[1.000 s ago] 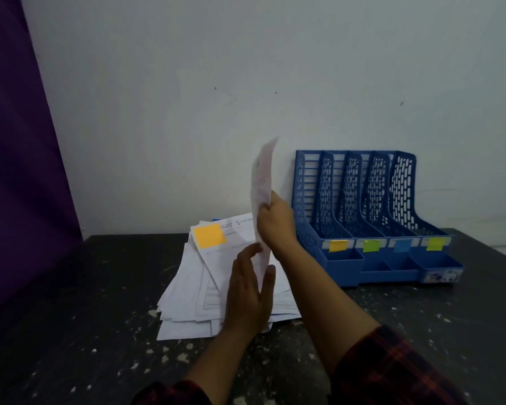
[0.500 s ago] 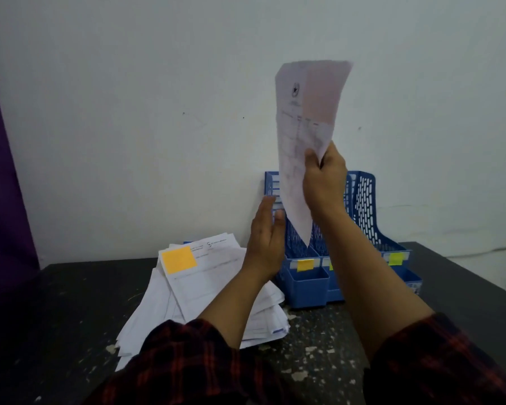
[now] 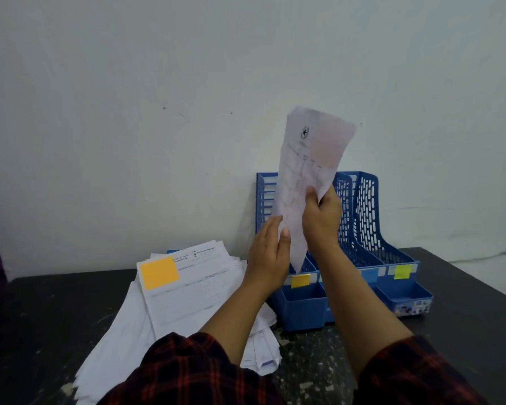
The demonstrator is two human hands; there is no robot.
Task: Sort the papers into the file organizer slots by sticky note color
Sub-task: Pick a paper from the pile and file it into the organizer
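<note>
From the head camera I see the right hand [image 3: 322,220] gripping a single sheet of paper [image 3: 307,182], fingers curled round its right edge and thumb on the near face; the sheet is held upright and bowed in front of the blue file organizer [image 3: 365,229], its lower corner hanging just above the leftmost slot. A faint pinkish square shows through the sheet near its upper right. The left hand [image 3: 269,255] is raised beside the sheet with fingers straight and relaxed, thumb tip at or very near the paper's left edge; I cannot tell whether it touches. The organizer stands against the wall [image 3: 129,112] on the dark table [image 3: 41,311]. Its slot fronts carry sticky labels: an orange-yellow label [image 3: 300,280] on the leftmost, a blue label [image 3: 370,275] further right, and a yellow-green label [image 3: 401,272] on the rightmost; my arm hides the front between. I make out no sheets in the slots visible to me. Left of the organizer lies a loose stack of papers [image 3: 181,302], its top sheet bearing an orange sticky note [image 3: 159,272]. Plaid sleeves [image 3: 202,372] cover both forearms.
</note>
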